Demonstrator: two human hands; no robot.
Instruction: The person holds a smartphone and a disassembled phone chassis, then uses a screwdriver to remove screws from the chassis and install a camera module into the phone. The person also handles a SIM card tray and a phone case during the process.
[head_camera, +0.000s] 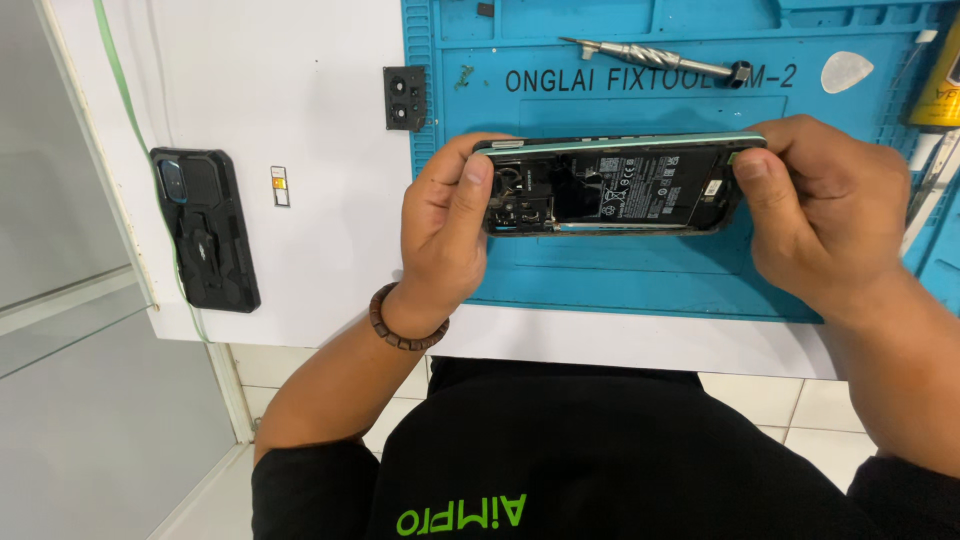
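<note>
An opened smartphone (615, 185) with its back cover off shows its battery and circuit boards. It is held sideways above a blue repair mat (640, 270). My left hand (445, 225) grips its left end, thumb on the camera area. My right hand (820, 210) grips the right end, thumb on the edge. A beaded bracelet (400, 325) is on my left wrist.
A black rugged phone case (205, 228) lies on the white table at the left, with a small SIM tray (280, 185) beside it. A black camera cover piece (405, 98) sits by the mat's edge. A metal screwdriver (655, 57) and a white pick (846, 70) lie on the mat.
</note>
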